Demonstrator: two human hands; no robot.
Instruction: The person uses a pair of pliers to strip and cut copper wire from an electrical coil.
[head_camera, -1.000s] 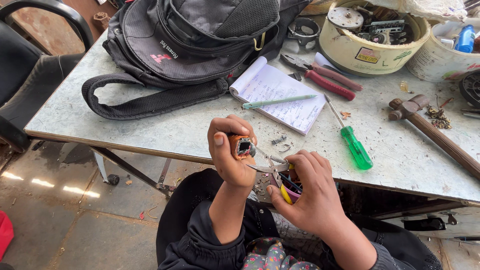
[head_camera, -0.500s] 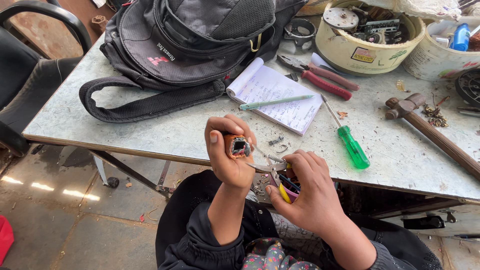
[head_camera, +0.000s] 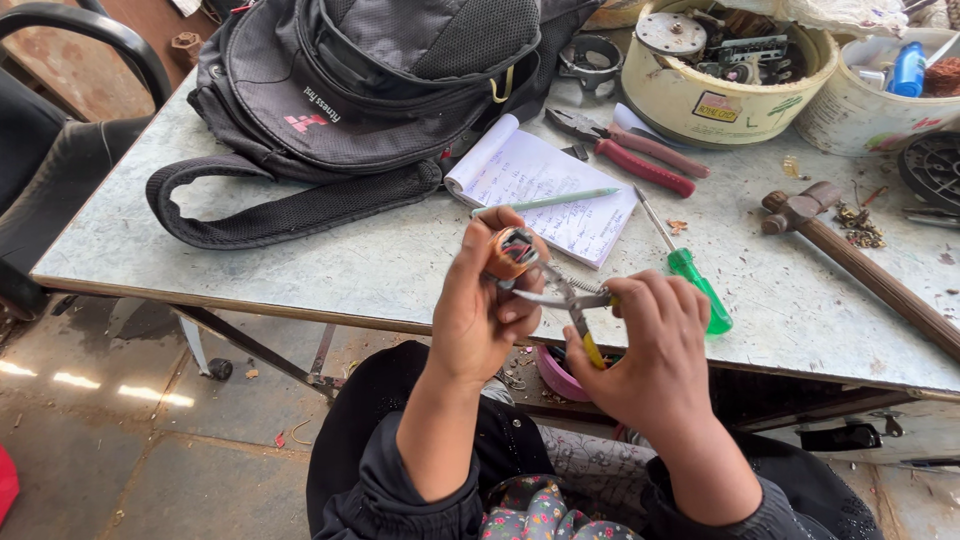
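Note:
My left hand (head_camera: 485, 305) grips a small round part wound with copper wire (head_camera: 508, 252), held up in front of the table edge. My right hand (head_camera: 655, 355) is closed around yellow-handled pliers (head_camera: 565, 300). The pliers' metal jaws point left and touch the part at my left fingertips. Both hands sit over my lap, just below the near edge of the grey table (head_camera: 330, 270). A pink bowl (head_camera: 558, 375) lies under my hands, mostly hidden.
On the table lie a black backpack (head_camera: 370, 90), an open notebook (head_camera: 545, 185) with a pen (head_camera: 548, 203), red-handled pliers (head_camera: 625, 155), a green screwdriver (head_camera: 695, 275), a hammer (head_camera: 860, 265) and two tubs of parts (head_camera: 725, 95). A black chair (head_camera: 50, 150) stands left.
My hands have stayed together at the table edge. The left hand has turned the wound part slightly, and the pliers' jaws remain on it.

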